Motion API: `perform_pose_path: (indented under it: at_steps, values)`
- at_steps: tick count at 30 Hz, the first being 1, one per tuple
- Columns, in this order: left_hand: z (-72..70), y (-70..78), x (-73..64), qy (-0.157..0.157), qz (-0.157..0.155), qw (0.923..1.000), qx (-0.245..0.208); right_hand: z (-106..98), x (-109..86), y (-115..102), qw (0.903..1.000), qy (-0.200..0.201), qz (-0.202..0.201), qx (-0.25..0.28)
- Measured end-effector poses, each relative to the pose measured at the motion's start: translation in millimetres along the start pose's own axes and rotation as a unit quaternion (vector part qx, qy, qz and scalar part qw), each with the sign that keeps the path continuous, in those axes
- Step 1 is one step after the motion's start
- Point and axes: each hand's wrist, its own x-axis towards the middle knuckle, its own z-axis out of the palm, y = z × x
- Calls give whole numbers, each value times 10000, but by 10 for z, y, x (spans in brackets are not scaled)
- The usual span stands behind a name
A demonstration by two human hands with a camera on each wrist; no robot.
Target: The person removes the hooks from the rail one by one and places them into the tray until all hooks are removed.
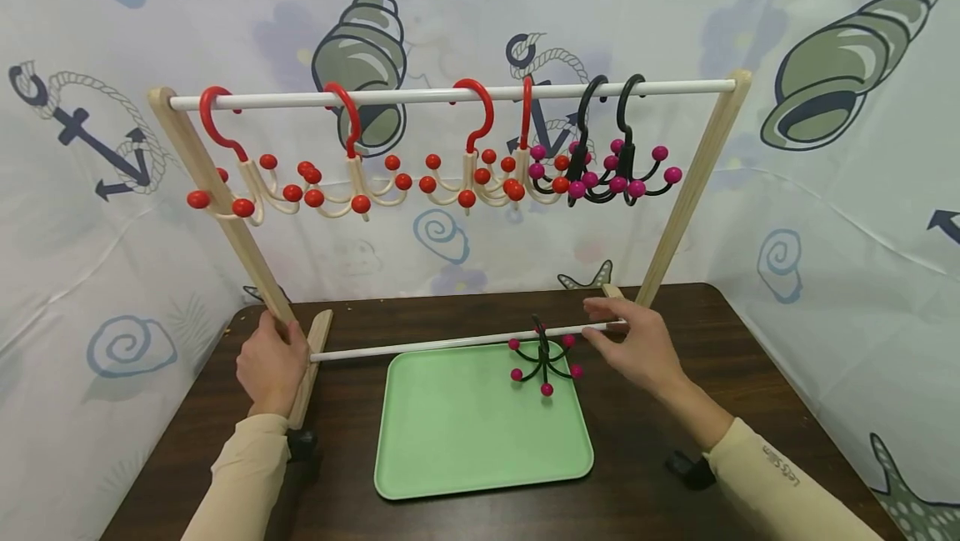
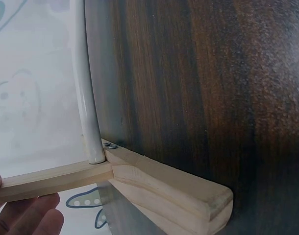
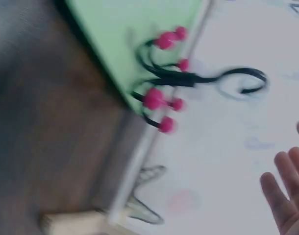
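My left hand [image 1: 273,362] grips the left wooden post [image 1: 258,262] of a rack close to its foot; in the left wrist view its fingers [image 2: 34,215] curl round the wood. My right hand [image 1: 637,349] is near the right end of the lower white bar [image 1: 420,347], fingers apart; in the right wrist view it holds nothing. To its left, a black multi-arm hook hanger [image 1: 544,362] with pink ball tips stands hook-up on a green tray [image 1: 480,449]. The right wrist view shows this black hanger [image 3: 176,78] blurred.
From the upper white rod [image 1: 412,97] hang several red-hooked cream hangers [image 1: 356,170] with red balls and two black hangers [image 1: 628,166] with pink balls. The right wooden post [image 1: 690,191] leans outward. Beneath is a dark wooden table [image 1: 337,474]; a patterned cloth [image 1: 450,24] stands behind.
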Motion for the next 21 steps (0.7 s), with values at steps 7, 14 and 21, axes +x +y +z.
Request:
perform_pose_path:
  at_steps: [7,14,21]
  values:
    - [-5,-10,5,6,24,10000,-17,-438,348,-351,9889,1215,-843,-108]
    - [1,6,-4,30,44,10000,-60,-788,703,-446,9710,2112,-982,-534]
    - [9,-6,2,78,94,9999,-16,-1033,1096,-485,9655,2071,-1019,-1203]
